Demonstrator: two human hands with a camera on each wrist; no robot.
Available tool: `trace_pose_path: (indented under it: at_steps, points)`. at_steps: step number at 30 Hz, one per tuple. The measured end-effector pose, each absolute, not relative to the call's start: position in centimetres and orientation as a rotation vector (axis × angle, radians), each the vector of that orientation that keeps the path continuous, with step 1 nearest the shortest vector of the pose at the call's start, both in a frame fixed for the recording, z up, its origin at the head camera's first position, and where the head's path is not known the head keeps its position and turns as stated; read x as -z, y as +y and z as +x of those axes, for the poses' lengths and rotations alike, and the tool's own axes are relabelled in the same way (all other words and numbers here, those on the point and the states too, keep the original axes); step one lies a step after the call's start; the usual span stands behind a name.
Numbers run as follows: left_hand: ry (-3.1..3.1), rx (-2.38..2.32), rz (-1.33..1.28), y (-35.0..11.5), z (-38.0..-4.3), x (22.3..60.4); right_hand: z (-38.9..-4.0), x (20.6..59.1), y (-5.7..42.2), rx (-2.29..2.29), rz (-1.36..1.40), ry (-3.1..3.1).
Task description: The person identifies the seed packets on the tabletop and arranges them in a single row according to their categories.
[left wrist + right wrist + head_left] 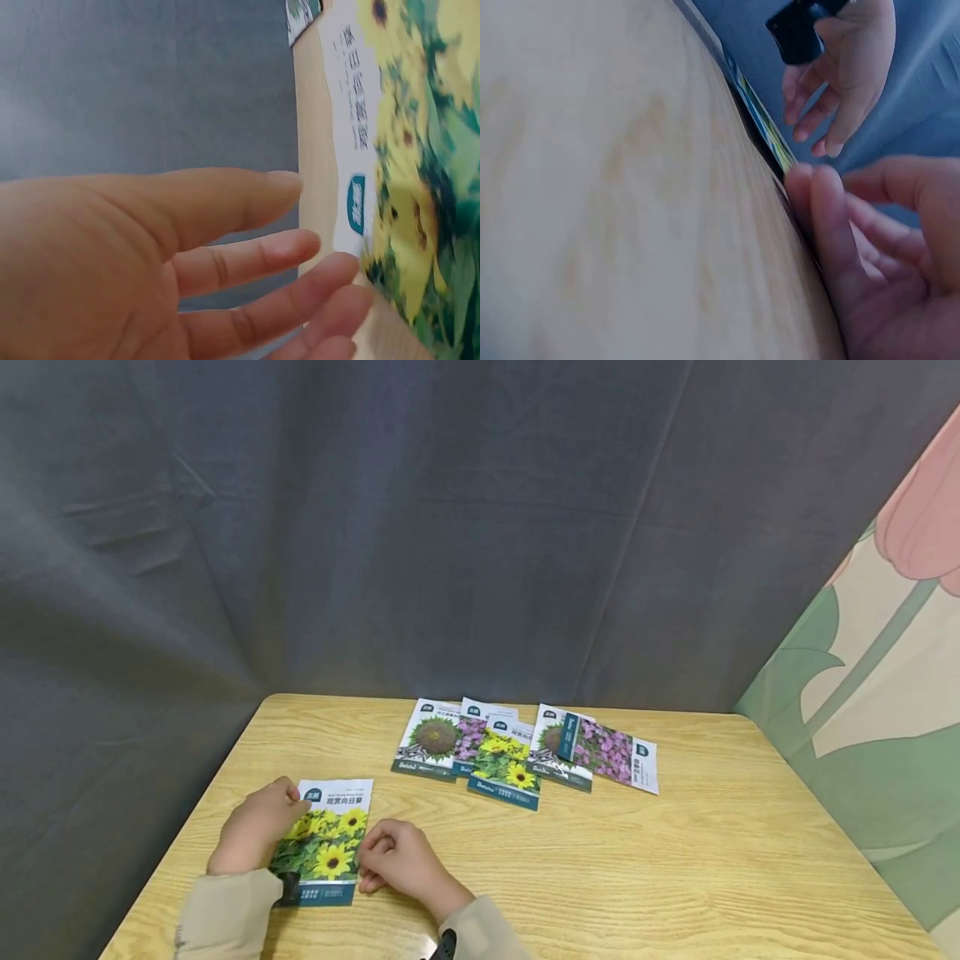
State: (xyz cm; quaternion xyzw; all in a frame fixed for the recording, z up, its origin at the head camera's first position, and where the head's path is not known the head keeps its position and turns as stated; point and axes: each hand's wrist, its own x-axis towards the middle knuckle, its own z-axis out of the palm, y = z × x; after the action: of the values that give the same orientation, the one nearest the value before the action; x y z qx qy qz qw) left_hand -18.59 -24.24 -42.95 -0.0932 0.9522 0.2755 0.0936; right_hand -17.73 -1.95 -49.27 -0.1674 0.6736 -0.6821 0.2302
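Note:
A seed packet [330, 847] with yellow sunflowers on it lies face up on the near left of the wooden table. My left hand [258, 827] is over its upper left side. In the left wrist view the fingers of that left hand [232, 262] are extended and the thumb is apart, with nothing gripped between them. At the packet's right edge is my right hand [405, 864]. The right wrist view shows the right hand's fingertips [821, 187] against the edge of the packet [765, 131], with the thumb away from it.
Toward the back lie several more seed packets, partly overlapping: two with a brown sunflower head [433, 739], two with purple flowers [611, 752], and one with yellow sunflowers [510, 764]. A grey curtain [480, 527] hangs behind the table [637, 877]. A flower-patterned wall [885, 693] stands at the right.

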Motion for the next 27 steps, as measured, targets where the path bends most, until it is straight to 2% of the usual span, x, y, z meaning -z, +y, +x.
trace_pose_path:
  at_steps: [6,20,27]
  points:
    - [2.955,-0.812,-0.202,-22.4,-18.2,42.4,-18.2,48.8,-0.4,1.868,-0.496,1.841]
    - [3.108,-1.094,0.016,-16.0,-18.9,42.9,-21.1,45.9,6.1,1.794,-0.435,2.459]
    - [3.109,-1.123,0.040,-13.2,-19.0,43.6,-22.4,45.1,9.7,1.760,-0.175,2.703]
